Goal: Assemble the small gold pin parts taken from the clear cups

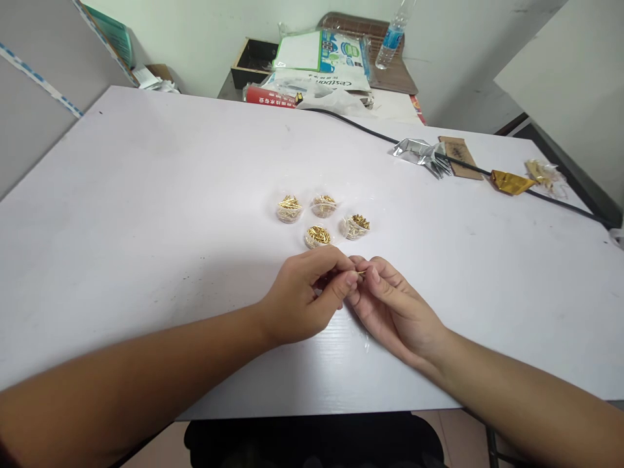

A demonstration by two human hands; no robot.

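Note:
My left hand (305, 296) and my right hand (390, 305) meet fingertip to fingertip low over the white table (146, 214). Between the thumbs and forefingers sits a tiny gold pin (361, 273), pinched from both sides and mostly hidden by the fingers. Just beyond the hands stand several small clear cups of gold pins: the nearest cup (318, 236), one to its right (355, 226), and two farther ones (289, 208) (324, 205). A thin clear plastic film (363, 338) lies under my right palm.
A black cable (380, 134) crosses the far right of the table. Beside it lie a crumpled silver bag (422, 153), a brown card (458, 157), a gold wrapper (509, 182) and a small clear bag (543, 172). Behind the table are books, a black box (253, 62) and a water bottle (392, 36).

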